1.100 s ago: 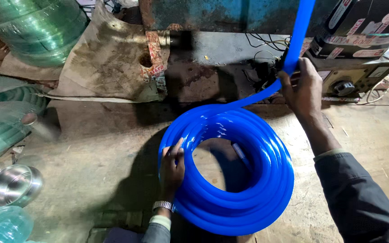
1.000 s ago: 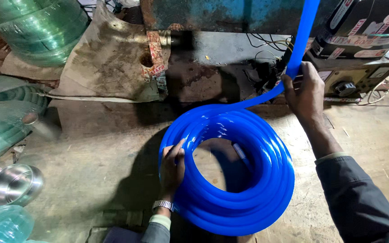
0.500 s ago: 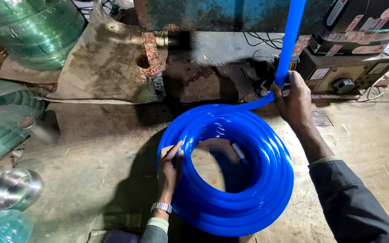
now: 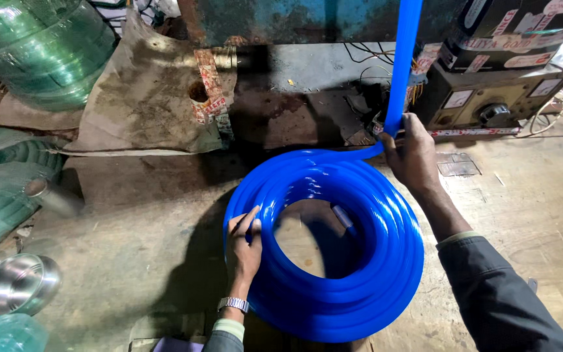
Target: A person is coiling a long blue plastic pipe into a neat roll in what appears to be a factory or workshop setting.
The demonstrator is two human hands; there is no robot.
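Note:
A thick coil of bright blue plastic hose (image 4: 360, 287) lies flat on the dusty floor in front of me. My left hand (image 4: 244, 244) grips the coil's inner left edge, a metal watch on the wrist. My right hand (image 4: 413, 153) is closed around the free length of the blue hose (image 4: 404, 58), which rises straight up out of view from the coil's far right side. A short hose end shows inside the coil's hollow centre.
Green translucent hose coils (image 4: 40, 45) are stacked at the far left. A steel bowl (image 4: 17, 283) sits at the near left. A worn sack (image 4: 144, 98) leans on a blue-green machine, and a control box with dial (image 4: 496, 98) and loose wires stands at the far right.
My right hand has slid left and slightly down along the rising hose, toward the coil. My left hand has shifted its grip on the inner edge. The view has tilted a little.

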